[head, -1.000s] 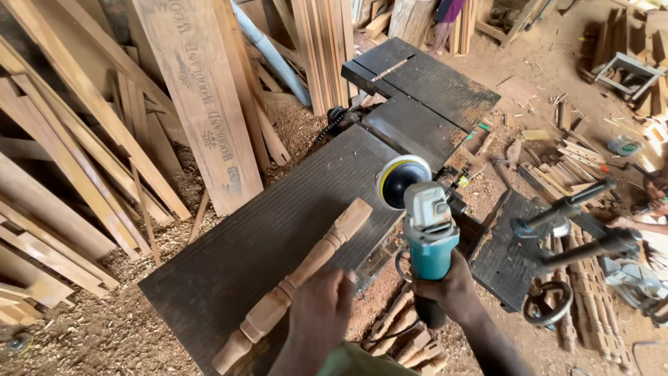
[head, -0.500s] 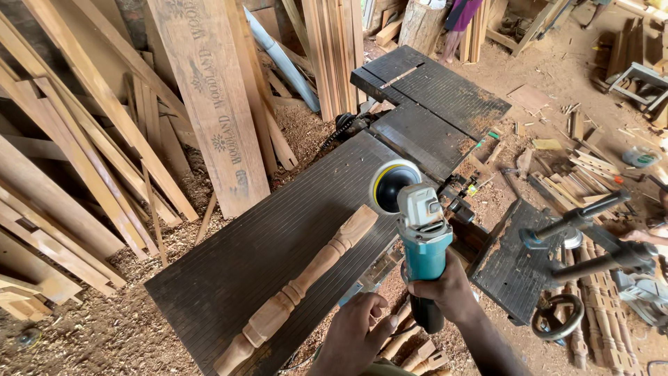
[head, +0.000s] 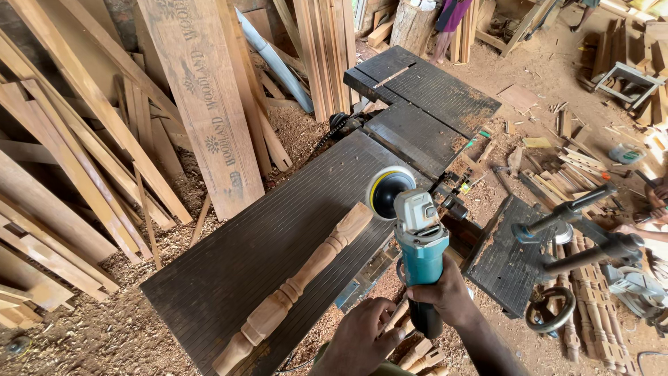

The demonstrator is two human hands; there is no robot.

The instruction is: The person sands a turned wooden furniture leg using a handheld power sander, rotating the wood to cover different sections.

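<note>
A turned leg [head: 296, 289] lies diagonally on the machine table [head: 278, 230], its upper end just beside the grinder's disc [head: 387, 191]. The grinder [head: 417, 240] is over the table's right edge, with the right hand [head: 445, 298] around its handle and the left hand [head: 362, 341] below, near the leg's lower end. Planks [head: 76, 139] lean left of the table. More turned legs [head: 417, 351] lie on the floor under the hands. A second machine [head: 515, 251] stands right.

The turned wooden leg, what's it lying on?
The turned wooden leg lies on a dark ribbed machine table. Its underside and the patch of table beneath it are covered.
</note>
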